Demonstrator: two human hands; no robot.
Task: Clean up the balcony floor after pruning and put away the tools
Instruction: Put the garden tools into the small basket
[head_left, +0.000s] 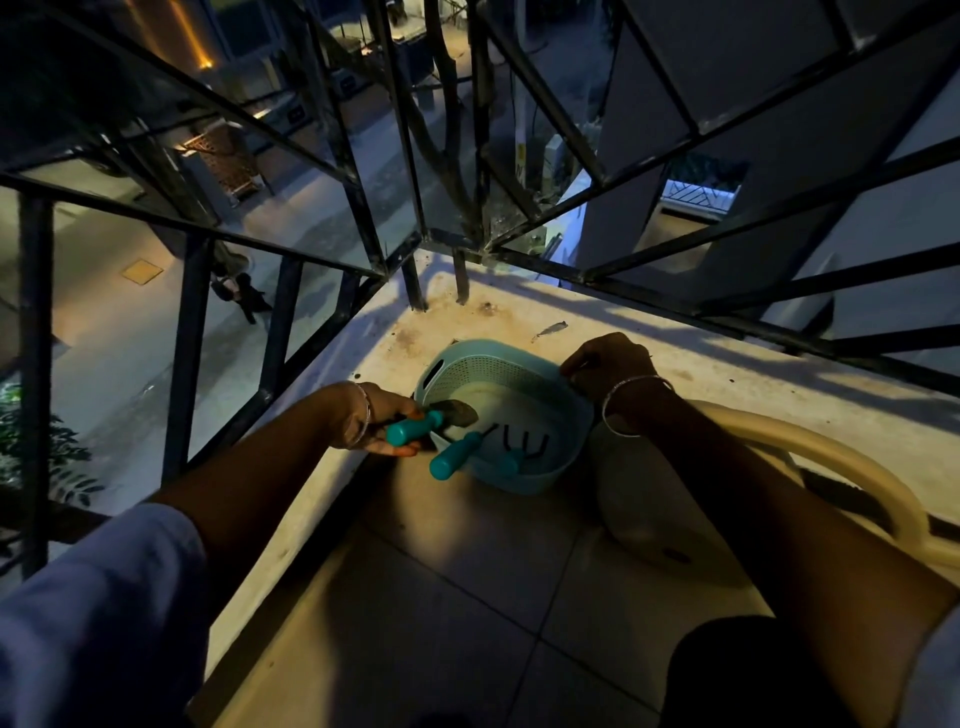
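A light blue perforated plastic basket (519, 364) sits on the balcony's corner ledge. My left hand (379, 421) grips the teal handle of a small trowel (415, 427), whose dirty blade reaches over the basket's near left rim. A hand rake (485, 449) with a teal handle and black prongs lies in the basket, its handle sticking out over the front rim. My right hand (610, 366) holds the basket's far right rim, fingers curled over the edge.
Black metal railing (400, 249) encloses the ledge corner, with the street far below. A cream plastic tub rim (831, 457) lies at the right, under my right forearm. A dry leaf (550, 329) lies on the ledge behind the basket. Tiled floor (467, 623) spreads below.
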